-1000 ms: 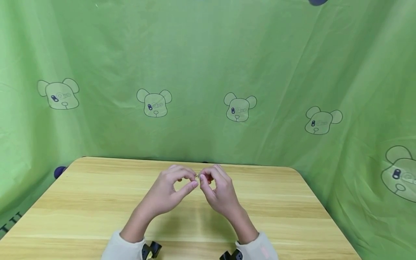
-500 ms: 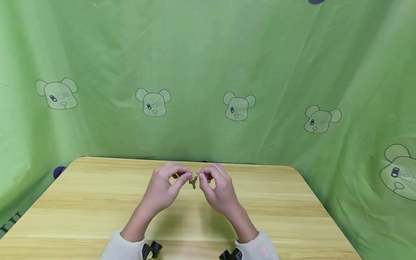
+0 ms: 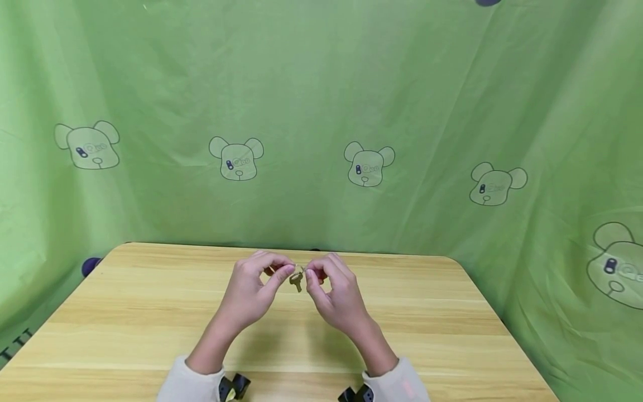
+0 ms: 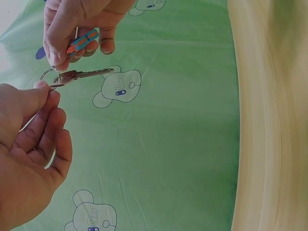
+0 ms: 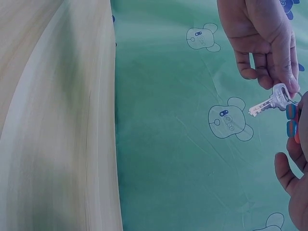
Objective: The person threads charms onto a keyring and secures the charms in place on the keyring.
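Observation:
A metal key (image 3: 296, 282) hangs between the two hands above the table, threaded on a thin key ring (image 4: 48, 75). My left hand (image 3: 254, 287) pinches the ring between thumb and index finger from the left. From the other side my right hand (image 3: 335, 290) pinches the ring with thumb and fingertip. A small orange and blue charm (image 4: 84, 41) shows by the right hand's curled fingers in the left wrist view. The right wrist view has the key's toothed blade (image 5: 262, 107) pointing away from the fingers, and the charm partly hidden by the right hand.
Below the hands lies a light wood-grain table (image 3: 427, 335). A green curtain (image 3: 301, 84) printed with bear heads hangs behind and at the sides. Both sleeve cuffs (image 3: 397, 382) carry black wrist cameras (image 3: 234, 387).
My left hand has drawn slightly left and up, away from the right fingertips. The key, earlier mostly hidden, now hangs in sight between them. The right hand has barely moved.

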Demonstrator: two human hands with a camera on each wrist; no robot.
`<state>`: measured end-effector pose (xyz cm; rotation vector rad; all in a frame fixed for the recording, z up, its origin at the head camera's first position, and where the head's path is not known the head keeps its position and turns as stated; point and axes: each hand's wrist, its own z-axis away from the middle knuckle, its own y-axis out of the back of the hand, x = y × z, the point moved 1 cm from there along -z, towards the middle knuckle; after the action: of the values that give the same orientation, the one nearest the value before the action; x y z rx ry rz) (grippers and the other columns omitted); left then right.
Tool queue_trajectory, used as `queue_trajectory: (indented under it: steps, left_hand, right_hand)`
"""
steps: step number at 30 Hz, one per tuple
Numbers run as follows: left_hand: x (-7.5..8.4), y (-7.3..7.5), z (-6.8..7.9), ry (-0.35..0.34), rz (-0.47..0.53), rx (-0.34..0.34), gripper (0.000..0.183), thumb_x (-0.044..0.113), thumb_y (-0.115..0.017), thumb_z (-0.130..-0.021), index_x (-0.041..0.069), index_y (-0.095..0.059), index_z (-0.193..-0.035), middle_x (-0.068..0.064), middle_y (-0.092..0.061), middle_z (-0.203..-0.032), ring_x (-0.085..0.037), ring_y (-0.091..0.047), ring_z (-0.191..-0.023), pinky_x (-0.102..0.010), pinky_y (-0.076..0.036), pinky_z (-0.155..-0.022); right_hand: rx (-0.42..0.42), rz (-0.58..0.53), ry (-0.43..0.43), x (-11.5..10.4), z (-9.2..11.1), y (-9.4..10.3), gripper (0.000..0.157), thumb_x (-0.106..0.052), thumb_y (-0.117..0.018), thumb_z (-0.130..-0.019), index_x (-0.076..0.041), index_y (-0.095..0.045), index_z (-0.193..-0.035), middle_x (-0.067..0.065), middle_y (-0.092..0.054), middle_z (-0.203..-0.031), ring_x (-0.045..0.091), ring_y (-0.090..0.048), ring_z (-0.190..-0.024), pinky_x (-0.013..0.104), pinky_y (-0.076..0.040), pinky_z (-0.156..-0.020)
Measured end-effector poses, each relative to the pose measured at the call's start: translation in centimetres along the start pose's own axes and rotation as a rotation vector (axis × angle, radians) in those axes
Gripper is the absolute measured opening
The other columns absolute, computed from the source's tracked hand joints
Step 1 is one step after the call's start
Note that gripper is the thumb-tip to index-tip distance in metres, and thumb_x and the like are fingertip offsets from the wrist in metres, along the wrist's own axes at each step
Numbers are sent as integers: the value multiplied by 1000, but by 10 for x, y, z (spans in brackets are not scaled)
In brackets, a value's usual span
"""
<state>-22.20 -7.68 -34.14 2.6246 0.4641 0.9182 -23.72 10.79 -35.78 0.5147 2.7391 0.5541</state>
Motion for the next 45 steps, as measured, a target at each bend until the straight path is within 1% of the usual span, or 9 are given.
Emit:
queue_trajectory:
  steps: [8,14,17,25,31,39,45]
  left_hand:
    - [0,0,1,12,7,15,6,19,-67,-90,15,-70,-91,9,-65,-82,-8,-58,-75,-28,-49,-66]
    - [0,0,1,46,38,28,4,19,-68,-89,16,-71,-90,12,-64,-81,-5,-58,-73,-26,-50,-66]
    - [0,-1,1,60,57,29,5,19,-68,-89,16,-71,-90,11,-64,-80,-6,-59,-72,-26,-50,-66]
    - [-2,-1,1,73,90,29,8,21,-65,-91,15,-71,-92,8,-66,-81,-8,-60,-72,-28,-51,-66]
    - [-2,-1,1,85,99,35,8,22,-65,-91,16,-71,-92,9,-66,-82,-8,-60,-73,-29,-51,-66]
    - [0,0,1,128,93,34,7,23,-66,-90,17,-71,-91,12,-65,-80,-7,-60,-72,-28,-51,-65]
    - [0,0,1,148,93,31,8,24,-66,-91,17,-70,-91,11,-66,-80,-6,-60,-71,-29,-52,-64]
  right_hand:
    - [-3,-8,-5,0,1,-1,6,-8,-54,-91,-8,-59,-88,-3,-53,-80,8,-47,-72,16,-41,-62]
    - [-19,0,-21,0,3,-2,6,-9,-54,-92,-9,-59,-89,-4,-54,-81,8,-48,-73,21,-45,-60]
    - [-20,-3,-16,0,3,-3,6,-9,-53,-92,-9,-59,-89,-3,-54,-81,8,-48,-73,19,-44,-61]
    - [-15,-13,6,0,3,-5,6,-9,-54,-91,-7,-59,-89,-3,-54,-81,8,-47,-74,13,-40,-64]
    - [-27,-2,6,0,3,-6,6,-10,-54,-92,-8,-59,-89,-4,-52,-79,8,-46,-73,14,-39,-64]
    - [-52,18,10,0,2,-6,9,-11,-54,-93,-8,-61,-89,-6,-51,-77,7,-46,-72,13,-38,-64]
    - [-65,14,-4,0,2,-5,8,-12,-55,-94,-8,-61,-90,-7,-51,-77,7,-46,-73,13,-38,-65]
